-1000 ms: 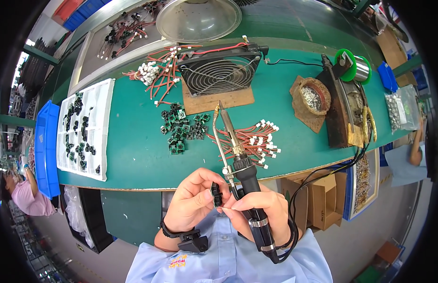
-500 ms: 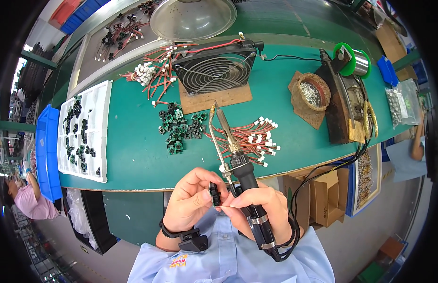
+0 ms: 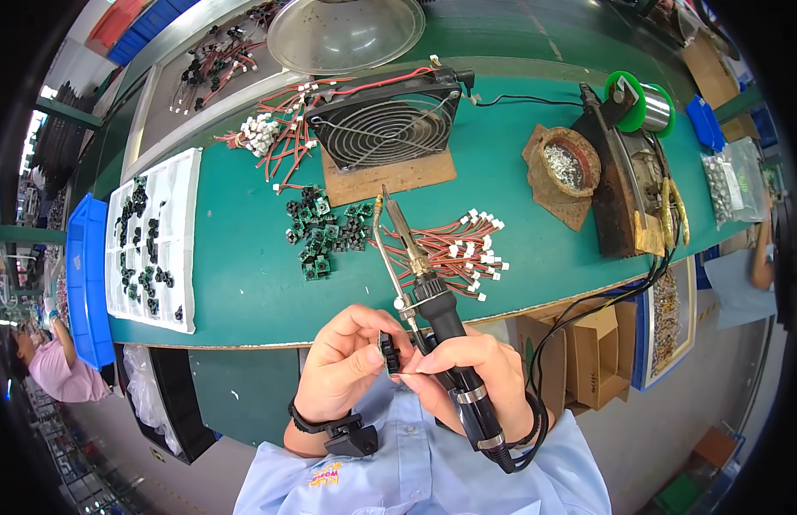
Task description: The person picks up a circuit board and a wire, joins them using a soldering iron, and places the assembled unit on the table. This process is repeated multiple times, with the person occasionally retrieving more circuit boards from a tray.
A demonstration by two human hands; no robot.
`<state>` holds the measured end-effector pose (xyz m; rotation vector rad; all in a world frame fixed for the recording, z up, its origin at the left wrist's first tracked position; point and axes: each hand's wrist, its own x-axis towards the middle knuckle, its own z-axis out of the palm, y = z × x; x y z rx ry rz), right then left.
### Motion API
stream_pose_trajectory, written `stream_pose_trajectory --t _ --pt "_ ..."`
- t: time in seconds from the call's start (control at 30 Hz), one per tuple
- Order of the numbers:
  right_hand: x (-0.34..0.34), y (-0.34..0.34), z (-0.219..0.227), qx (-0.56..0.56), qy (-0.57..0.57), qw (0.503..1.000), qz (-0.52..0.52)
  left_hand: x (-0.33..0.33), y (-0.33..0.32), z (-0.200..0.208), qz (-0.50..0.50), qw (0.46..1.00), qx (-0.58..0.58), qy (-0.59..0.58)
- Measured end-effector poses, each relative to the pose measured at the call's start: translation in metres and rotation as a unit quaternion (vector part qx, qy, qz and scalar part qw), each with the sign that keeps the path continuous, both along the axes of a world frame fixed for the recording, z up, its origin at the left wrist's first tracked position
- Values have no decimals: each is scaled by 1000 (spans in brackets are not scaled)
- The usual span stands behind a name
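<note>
My left hand (image 3: 345, 360) pinches a small black-and-green circuit part (image 3: 388, 353) between thumb and fingers, in front of the table's near edge. Wrapped round a black soldering iron (image 3: 450, 322) is my right hand (image 3: 480, 369); its thumb and a fingertip also reach the small part's side. Up and away over the table points the iron's metal tip, with a thin solder feed tube clamped alongside. Beyond the tip lies a pile of black-and-green circuit parts (image 3: 319, 232). Right of the iron, red-and-black wires with white connectors (image 3: 467, 249) are spread out.
A black fan (image 3: 385, 129) stands at the back on a brown board. To the right are a round solder-filled pot (image 3: 570, 166) and a green solder spool (image 3: 643, 107). At left sit a white tray (image 3: 179, 232) of parts and a blue bin (image 3: 87, 275). Cables trail from the iron.
The soldering iron's tip has shifted slightly to the left. Both hands keep nearly the same place and grip, and the small part stays in my left fingers.
</note>
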<state>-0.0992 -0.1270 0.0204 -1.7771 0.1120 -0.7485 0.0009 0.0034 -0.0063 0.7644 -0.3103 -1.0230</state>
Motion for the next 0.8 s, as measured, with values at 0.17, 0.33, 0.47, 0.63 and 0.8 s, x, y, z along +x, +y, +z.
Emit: stream_pose_trajectory --t 0.17,0.33,0.47,0.63,0.8 --pt "-1 -1 1 4 15 1000 -3 1 0 3 -1 1000 14 -14" --pt "-2 -4 -1 0 22 1000 5 1 -1 3 -5 1000 18 -6" --pt "-2 -4 -3 5 19 1000 9 1 -2 3 -1 1000 9 -15" --pt "-3 -6 0 11 36 999 10 1 -1 5 3 999 18 -35" --pt "-4 -6 -1 27 36 999 19 2 0 4 0 999 21 -33"
